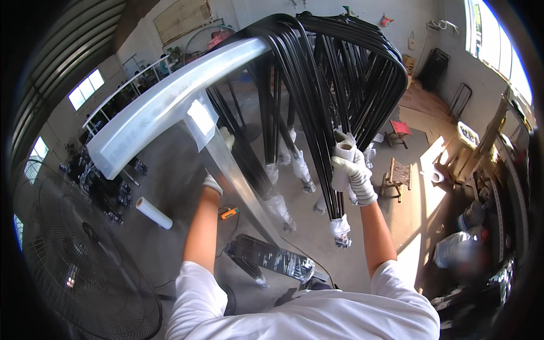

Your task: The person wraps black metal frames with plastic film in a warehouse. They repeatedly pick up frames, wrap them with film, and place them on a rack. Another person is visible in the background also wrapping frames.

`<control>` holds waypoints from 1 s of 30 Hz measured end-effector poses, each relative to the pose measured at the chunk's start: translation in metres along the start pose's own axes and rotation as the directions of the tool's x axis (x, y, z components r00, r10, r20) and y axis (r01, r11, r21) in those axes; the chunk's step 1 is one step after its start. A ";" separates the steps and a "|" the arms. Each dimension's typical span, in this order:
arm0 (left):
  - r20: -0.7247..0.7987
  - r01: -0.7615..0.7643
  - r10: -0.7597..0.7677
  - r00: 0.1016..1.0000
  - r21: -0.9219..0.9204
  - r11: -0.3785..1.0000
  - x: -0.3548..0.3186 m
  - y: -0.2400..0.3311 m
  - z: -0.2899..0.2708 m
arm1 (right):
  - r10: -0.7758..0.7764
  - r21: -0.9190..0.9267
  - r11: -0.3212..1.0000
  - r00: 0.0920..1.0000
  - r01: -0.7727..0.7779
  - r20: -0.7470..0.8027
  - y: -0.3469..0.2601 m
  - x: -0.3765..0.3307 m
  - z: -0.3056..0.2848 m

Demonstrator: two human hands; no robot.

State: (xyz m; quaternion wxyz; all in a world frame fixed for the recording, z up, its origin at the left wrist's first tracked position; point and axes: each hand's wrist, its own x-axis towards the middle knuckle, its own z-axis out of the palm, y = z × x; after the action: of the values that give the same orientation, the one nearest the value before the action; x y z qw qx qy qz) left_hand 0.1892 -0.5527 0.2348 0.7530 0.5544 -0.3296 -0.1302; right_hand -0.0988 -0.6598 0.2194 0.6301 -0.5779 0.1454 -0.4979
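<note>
My right hand (358, 177), in a white knit glove, is closed round a roll of clear wrapping film (344, 149), its cardboard core facing up. The roll is beside a hanging bundle of bent black metal tubes (300, 85), whose lower ends are wrapped in film (340, 226). More black tubes (368, 51) hang just behind. My left hand (212, 183), also gloved, is mostly hidden behind the silver upright (226, 170) and dark tubes next to it; its grip does not show. A thick silver crossbar (175, 85) tops the upright, with a white patch (202, 118) at the joint.
Another film roll (154, 213) lies on the floor at left, near an orange-cased tool (229, 213). A large fan (85, 255) stands at lower left. Low stools (398, 174) and a red-seated stool (400, 129) are on the right. A film-wrapped black bundle (272, 258) is near my body.
</note>
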 end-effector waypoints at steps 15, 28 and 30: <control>-0.140 0.309 -0.283 0.949 0.229 0.923 0.115 -0.091 0.001 | -0.139 0.462 0.886 0.936 -0.027 0.322 0.059 0.060 -0.037; -0.212 0.110 -0.053 0.976 0.268 0.957 0.100 -0.136 -0.007 | 0.059 -0.101 0.995 0.902 -0.018 0.428 0.008 0.027 -0.010; -0.331 0.051 0.015 0.944 0.191 0.980 0.106 -0.137 -0.022 | 0.078 -0.058 0.997 0.910 -0.060 0.407 0.007 0.028 -0.004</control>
State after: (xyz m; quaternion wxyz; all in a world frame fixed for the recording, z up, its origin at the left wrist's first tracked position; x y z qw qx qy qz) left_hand 0.3056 -0.6435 0.1426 0.7380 0.6430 -0.2048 -0.0091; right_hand -0.0855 -0.6859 0.2227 0.6508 -0.6775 0.0420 -0.3403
